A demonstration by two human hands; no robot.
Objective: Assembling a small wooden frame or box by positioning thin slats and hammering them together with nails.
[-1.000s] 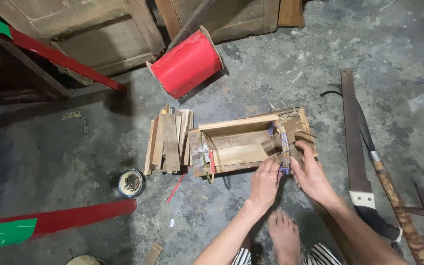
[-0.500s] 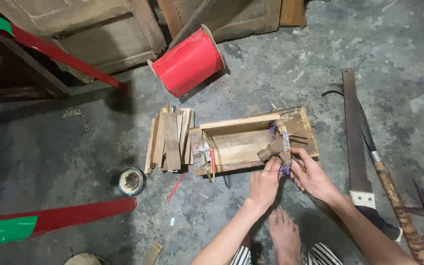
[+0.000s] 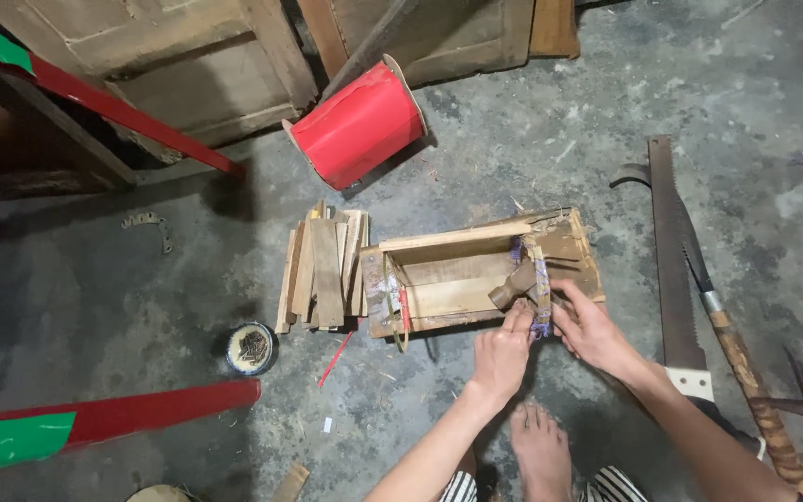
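— While both hands work at the near wall, what is entered first?

— One wooden box frame (image 3: 457, 279), open-topped, lying on the concrete floor (image 3: 532, 130). Left hand (image 3: 502, 355): fingers pinched on a purple band (image 3: 540, 296) wrapped round the frame's right end. Right hand (image 3: 595, 331): fingers curled, gripping the same band and edge.

— Surroundings?

— Stack of wooden slats (image 3: 322, 268), touching the frame's left end. Small round tin (image 3: 252, 347), near the slats. Red roll (image 3: 358, 125), beyond the frame. Hand saw (image 3: 673, 260), to the right, beside a wooden-handled blade (image 3: 732, 344). Bare foot (image 3: 543, 451), below the hands.
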